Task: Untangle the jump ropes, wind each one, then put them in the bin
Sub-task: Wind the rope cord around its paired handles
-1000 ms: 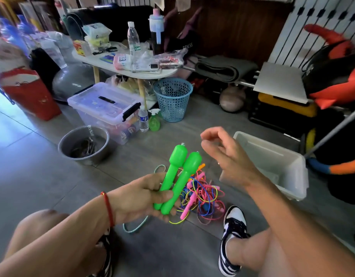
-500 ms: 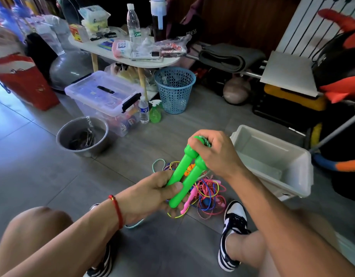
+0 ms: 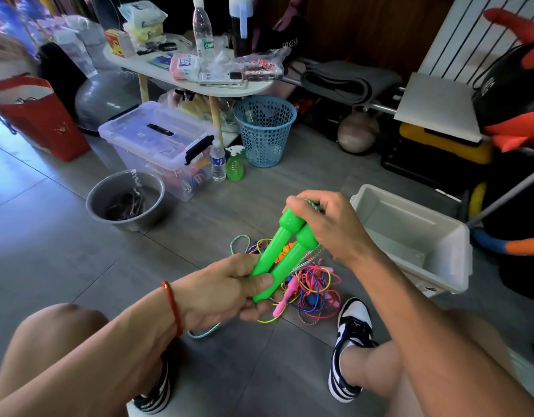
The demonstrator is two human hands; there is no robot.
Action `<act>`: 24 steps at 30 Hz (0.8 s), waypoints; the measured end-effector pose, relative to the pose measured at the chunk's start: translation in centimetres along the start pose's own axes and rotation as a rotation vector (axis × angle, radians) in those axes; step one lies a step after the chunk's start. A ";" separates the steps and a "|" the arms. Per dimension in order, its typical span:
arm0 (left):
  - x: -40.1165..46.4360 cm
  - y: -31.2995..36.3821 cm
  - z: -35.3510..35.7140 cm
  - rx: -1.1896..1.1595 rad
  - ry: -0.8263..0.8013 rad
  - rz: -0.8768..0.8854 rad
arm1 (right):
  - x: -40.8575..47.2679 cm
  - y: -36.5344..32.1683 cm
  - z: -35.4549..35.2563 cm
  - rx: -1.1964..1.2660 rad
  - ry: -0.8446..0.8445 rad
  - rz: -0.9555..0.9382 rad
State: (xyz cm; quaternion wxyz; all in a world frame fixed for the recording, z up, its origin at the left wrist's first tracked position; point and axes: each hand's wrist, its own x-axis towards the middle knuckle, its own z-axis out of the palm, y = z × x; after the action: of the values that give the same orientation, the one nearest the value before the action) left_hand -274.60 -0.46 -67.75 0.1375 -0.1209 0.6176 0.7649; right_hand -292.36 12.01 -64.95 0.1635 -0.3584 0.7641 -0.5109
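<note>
Winding under way: left hand [image 3: 226, 291] closed around the lower ends of the two bright green plastic jump-rope handles [image 3: 282, 251], held side by side and tilted up to the right. Right hand [image 3: 325, 227] curled over the knobbed top ends, fingers pinching the pale green-and-white braided cord [image 3: 312, 203]; strands of it run down along the right side of the handles.

Rest of that cord trails to the grey tiled floor [image 3: 64, 251], one loop showing below the left wrist, another behind the handles. Tangled heap of pink, blue and yellow ropes [image 3: 312, 291] lies on the floor under the hands. White rectangular plastic bin [image 3: 458, 242] just right of the heap, looks empty.

Judgement: keep the handles parallel and clamped so they don't scissor. Lay each turn snug beside the last, with steady tension. Watch the trailing cord; it may snag the heap. Tuck the end before the bin.
</note>
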 end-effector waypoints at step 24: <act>1.4 1.4 -0.9 -0.613 0.070 0.253 | -3.2 -0.2 3.6 -0.358 -0.256 -0.080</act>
State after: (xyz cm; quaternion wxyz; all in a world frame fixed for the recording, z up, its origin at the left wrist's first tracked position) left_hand -276.37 -1.54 -67.16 -0.0226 -0.1053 0.3730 0.9216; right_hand -287.83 11.85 -66.64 0.1728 -0.4737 0.8007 -0.3235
